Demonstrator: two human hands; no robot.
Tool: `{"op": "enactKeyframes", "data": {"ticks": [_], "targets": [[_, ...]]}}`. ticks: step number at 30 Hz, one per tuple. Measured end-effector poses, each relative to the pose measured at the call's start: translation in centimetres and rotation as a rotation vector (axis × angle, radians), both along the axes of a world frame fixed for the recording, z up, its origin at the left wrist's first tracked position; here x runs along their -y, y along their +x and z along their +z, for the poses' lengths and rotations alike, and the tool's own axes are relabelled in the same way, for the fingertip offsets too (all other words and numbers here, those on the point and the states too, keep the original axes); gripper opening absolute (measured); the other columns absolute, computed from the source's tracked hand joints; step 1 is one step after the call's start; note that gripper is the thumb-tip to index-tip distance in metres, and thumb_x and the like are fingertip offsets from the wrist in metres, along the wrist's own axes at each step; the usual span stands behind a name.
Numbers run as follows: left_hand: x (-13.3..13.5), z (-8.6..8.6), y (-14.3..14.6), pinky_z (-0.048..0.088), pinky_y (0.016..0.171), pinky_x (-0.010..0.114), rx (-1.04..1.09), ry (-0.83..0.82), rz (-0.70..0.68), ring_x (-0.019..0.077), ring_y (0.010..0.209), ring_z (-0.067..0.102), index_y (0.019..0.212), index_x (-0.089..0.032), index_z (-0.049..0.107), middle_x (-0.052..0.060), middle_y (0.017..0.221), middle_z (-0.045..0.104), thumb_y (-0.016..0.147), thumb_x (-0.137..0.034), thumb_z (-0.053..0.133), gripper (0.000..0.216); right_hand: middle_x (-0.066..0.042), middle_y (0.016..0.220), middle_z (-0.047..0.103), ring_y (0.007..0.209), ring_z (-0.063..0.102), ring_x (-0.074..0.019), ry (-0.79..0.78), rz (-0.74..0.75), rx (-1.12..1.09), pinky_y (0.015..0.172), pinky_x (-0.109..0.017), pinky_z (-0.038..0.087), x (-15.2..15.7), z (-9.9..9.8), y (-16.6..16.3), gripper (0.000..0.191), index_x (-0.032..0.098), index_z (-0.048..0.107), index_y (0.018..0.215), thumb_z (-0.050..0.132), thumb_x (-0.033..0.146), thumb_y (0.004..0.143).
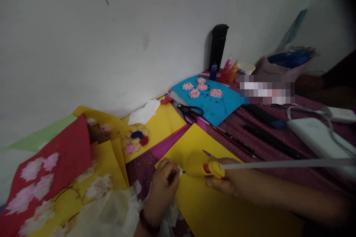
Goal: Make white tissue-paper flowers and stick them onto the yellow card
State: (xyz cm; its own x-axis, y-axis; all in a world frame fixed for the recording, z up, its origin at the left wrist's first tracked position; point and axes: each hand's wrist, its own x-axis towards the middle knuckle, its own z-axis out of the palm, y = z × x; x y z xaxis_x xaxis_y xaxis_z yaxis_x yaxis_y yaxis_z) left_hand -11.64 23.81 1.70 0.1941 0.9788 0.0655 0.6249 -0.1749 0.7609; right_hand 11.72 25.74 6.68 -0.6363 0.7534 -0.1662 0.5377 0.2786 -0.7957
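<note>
My right hand (230,181) is wrapped round a yellow hot glue gun (204,169), with a long whitish glue stick (278,163) running out of its back toward the right. A pencil (208,154) pokes out beside the gun, apparently held in the same hand. The nozzle points left at a small white paper piece (180,172), which my left hand (166,181) pinches between its fingertips. Both hands are over a plain yellow sheet (200,211). A dark bracelet (149,222) circles my left wrist.
Scissors (190,112) lie beyond the yellow sheet, near a blue sheet (222,107) with paper flowers. Paint bottles (232,72) and a black flask (218,46) stand by the wall. Flower-covered red paper (69,152) and crumpled tissue (108,214) are at left; a white power strip (319,137) is right.
</note>
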Motion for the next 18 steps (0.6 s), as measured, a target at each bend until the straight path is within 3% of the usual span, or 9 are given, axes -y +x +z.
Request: {"op": "enactKeyframes", "data": {"ticks": [8,13,18], "targets": [[-0.1,0.1,0.0,0.038,0.071,0.029,0.0,-0.001,-0.019,0.0159,0.077,0.05,0.068,-0.02,0.049,0.001,0.075,0.053,0.074,-0.004,0.044,0.018,-0.001,0.076,0.058,0.068,0.052,-0.0147,0.014,0.045,0.022,0.06,-0.024,0.039,-0.4,-0.2,-0.6,0.011,0.018,0.055,0.077,0.051,0.026,0.083],[0.0,0.2,-0.1,0.037,0.071,0.03,0.005,-0.004,-0.031,0.0163,0.078,0.049,0.068,-0.019,0.05,0.002,0.075,0.053,0.074,-0.003,0.045,0.018,-0.001,0.073,0.057,0.062,0.05,-0.0129,-0.014,-0.008,0.046,0.055,-0.022,0.036,-0.8,-0.6,-0.9,0.013,0.018,0.056,0.083,0.049,0.029,0.085],[0.1,-0.1,-0.1,0.037,0.07,0.029,0.013,-0.004,-0.017,0.0163,0.077,0.048,0.068,-0.019,0.048,0.001,0.075,0.051,0.072,-0.001,0.044,0.019,0.0,0.076,0.056,0.064,0.049,-0.0123,0.041,0.054,0.057,0.057,-0.022,0.034,-1.6,0.6,-0.6,0.011,0.018,0.053,0.077,0.051,0.026,0.084]]}}
